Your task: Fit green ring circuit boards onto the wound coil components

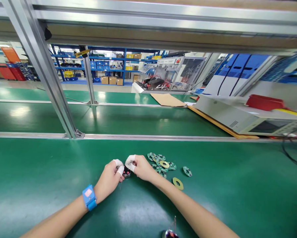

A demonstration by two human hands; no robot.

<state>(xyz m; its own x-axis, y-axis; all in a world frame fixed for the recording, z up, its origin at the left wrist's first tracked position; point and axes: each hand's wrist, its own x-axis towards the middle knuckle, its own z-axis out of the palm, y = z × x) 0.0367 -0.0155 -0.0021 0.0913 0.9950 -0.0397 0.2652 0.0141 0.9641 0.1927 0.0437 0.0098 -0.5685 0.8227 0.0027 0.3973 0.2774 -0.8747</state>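
Observation:
Near the middle of the green bench, my left hand (111, 176) wears white finger cots and a blue wrist strap (89, 197). Its fingers are closed around a small round dark part (126, 173) with red bits and a metallic rim. My right hand (138, 166), also in white finger cots, pinches at the top of the same part; what lies between its fingertips is too small to name. Just right of it lies a pile of green ring-shaped circuit boards (160, 168), with a yellowish ring (164, 164) on top.
A single ring board (187, 171) and another yellowish ring (178, 183) lie right of the pile. A similar round part with wires (170, 233) is at the bottom edge. Metal posts (51, 76) rise behind; a grey instrument (235, 115) stands back right.

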